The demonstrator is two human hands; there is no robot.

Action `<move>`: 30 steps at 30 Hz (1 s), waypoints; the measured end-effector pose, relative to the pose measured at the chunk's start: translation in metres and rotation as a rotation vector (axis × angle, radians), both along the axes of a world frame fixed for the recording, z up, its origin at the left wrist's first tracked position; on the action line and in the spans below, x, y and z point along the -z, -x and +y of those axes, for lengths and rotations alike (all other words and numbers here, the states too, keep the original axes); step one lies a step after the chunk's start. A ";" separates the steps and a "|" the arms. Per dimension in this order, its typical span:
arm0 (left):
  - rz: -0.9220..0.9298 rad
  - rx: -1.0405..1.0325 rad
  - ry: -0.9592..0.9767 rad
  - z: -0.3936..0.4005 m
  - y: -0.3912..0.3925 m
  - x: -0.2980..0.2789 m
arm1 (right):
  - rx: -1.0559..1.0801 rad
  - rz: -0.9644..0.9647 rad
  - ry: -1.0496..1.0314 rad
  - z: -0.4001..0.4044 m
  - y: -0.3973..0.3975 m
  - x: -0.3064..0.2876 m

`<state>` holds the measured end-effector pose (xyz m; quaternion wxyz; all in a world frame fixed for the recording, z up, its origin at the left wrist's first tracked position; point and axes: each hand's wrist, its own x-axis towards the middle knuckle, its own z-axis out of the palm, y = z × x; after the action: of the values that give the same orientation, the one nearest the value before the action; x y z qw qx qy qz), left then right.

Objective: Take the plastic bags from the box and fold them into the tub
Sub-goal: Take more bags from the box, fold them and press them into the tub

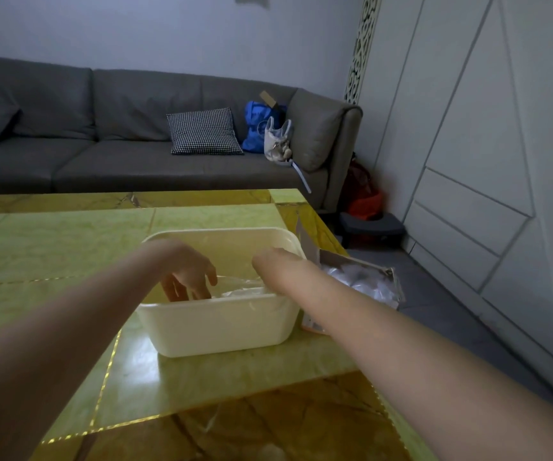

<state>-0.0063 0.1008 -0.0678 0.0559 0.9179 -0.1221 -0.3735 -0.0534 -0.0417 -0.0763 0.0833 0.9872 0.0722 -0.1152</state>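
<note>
A cream plastic tub [222, 324] stands on the green table. Both my hands reach down into it. My left hand [187, 277] is inside the tub at its left, fingers spread and pointing down onto a clear plastic bag [238, 287] that lies in the tub. My right hand [268, 266] dips into the tub's right side; its fingers are hidden behind the wrist and the bag. A cardboard box [345, 264] sits right of the tub, touching it, with several crumpled clear bags [365, 284] inside.
The green and yellow marbled table [52, 254] ends just right of the box. A grey sofa [118, 154] stands behind it with a checked cushion [203, 131], a blue bag [255, 124] and a white bag. A dark stool [373, 226] sits on the floor at right.
</note>
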 end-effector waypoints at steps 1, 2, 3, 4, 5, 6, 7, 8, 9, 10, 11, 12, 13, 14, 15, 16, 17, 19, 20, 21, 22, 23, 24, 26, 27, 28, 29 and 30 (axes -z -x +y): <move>0.013 -0.001 0.007 -0.001 -0.001 0.001 | -0.020 -0.003 0.035 0.002 -0.001 -0.002; 0.013 0.001 0.010 -0.001 -0.003 0.002 | -0.039 -0.031 0.061 0.004 -0.003 -0.004; 0.009 0.003 0.012 -0.001 -0.005 0.004 | -0.059 -0.085 0.070 0.006 -0.005 -0.005; 0.005 0.007 0.014 -0.001 -0.006 0.005 | -0.076 -0.147 0.069 0.008 -0.007 -0.007; 0.001 0.008 0.012 -0.001 -0.007 0.007 | -0.079 -0.190 0.052 0.011 -0.008 -0.008; -0.002 0.010 0.009 -0.001 -0.007 0.008 | -0.083 -0.185 0.041 0.014 -0.010 -0.007; -0.005 0.012 0.002 -0.001 -0.006 0.009 | -0.070 -0.116 0.010 0.016 -0.012 -0.007; -0.007 0.019 -0.004 -0.001 -0.005 0.010 | -0.052 0.004 -0.019 0.016 -0.015 -0.004; -0.012 0.024 -0.015 0.000 -0.003 0.011 | -0.031 0.136 -0.042 0.016 -0.017 -0.002; -0.017 0.023 -0.022 0.000 -0.001 0.010 | -0.011 0.227 -0.045 0.014 -0.019 0.002; -0.036 0.017 -0.011 -0.001 0.000 0.010 | 0.009 0.257 -0.038 0.012 -0.020 0.004; -0.072 0.004 0.031 -0.002 0.000 0.008 | 0.021 0.241 -0.021 0.011 -0.019 0.004; -0.125 -0.016 0.096 -0.004 0.000 0.005 | 0.029 0.194 -0.027 0.011 -0.015 0.000; -0.201 -0.029 0.170 -0.006 0.002 -0.001 | 0.017 0.136 -0.066 0.013 -0.011 -0.006; -0.315 -0.018 0.237 -0.009 0.005 -0.008 | 0.007 0.083 -0.162 0.014 -0.006 -0.015; -0.466 0.011 0.285 -0.014 0.008 -0.016 | 0.004 0.037 -0.261 0.015 0.001 -0.028; -0.631 0.036 0.330 -0.020 0.011 -0.024 | -0.007 -0.025 -0.345 0.014 0.008 -0.043; -0.866 0.021 0.469 -0.035 0.021 -0.041 | -0.011 -0.148 -0.424 0.004 0.017 -0.071; -0.909 -0.013 0.549 -0.042 0.025 -0.048 | -0.012 -0.203 -0.436 -0.004 0.019 -0.082; -0.923 -0.034 0.616 -0.050 0.028 -0.053 | 0.001 -0.244 -0.462 -0.013 0.022 -0.090; -0.919 -0.030 0.671 -0.059 0.033 -0.058 | 0.024 -0.264 -0.490 -0.025 0.027 -0.095; -0.897 -0.001 0.698 -0.067 0.037 -0.060 | 0.056 -0.269 -0.503 -0.037 0.031 -0.098; -0.881 0.048 0.709 -0.075 0.042 -0.060 | 0.100 -0.268 -0.499 -0.049 0.035 -0.098; -0.888 0.141 0.678 -0.091 0.052 -0.057 | 0.187 -0.217 -0.466 -0.071 0.042 -0.089; -0.901 0.185 0.659 -0.097 0.056 -0.054 | 0.221 -0.175 -0.449 -0.081 0.044 -0.080; -0.905 0.237 0.641 -0.104 0.060 -0.050 | 0.254 -0.125 -0.426 -0.090 0.046 -0.071; -0.900 0.302 0.606 -0.110 0.064 -0.045 | 0.286 -0.073 -0.398 -0.095 0.048 -0.062; -0.891 0.383 0.541 -0.115 0.067 -0.040 | 0.308 -0.026 -0.369 -0.100 0.049 -0.054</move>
<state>-0.0735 -0.0147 -0.0276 0.1639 0.9013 -0.3903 0.0918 -0.1027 -0.1414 -0.0222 -0.1161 0.9865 -0.0606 -0.0987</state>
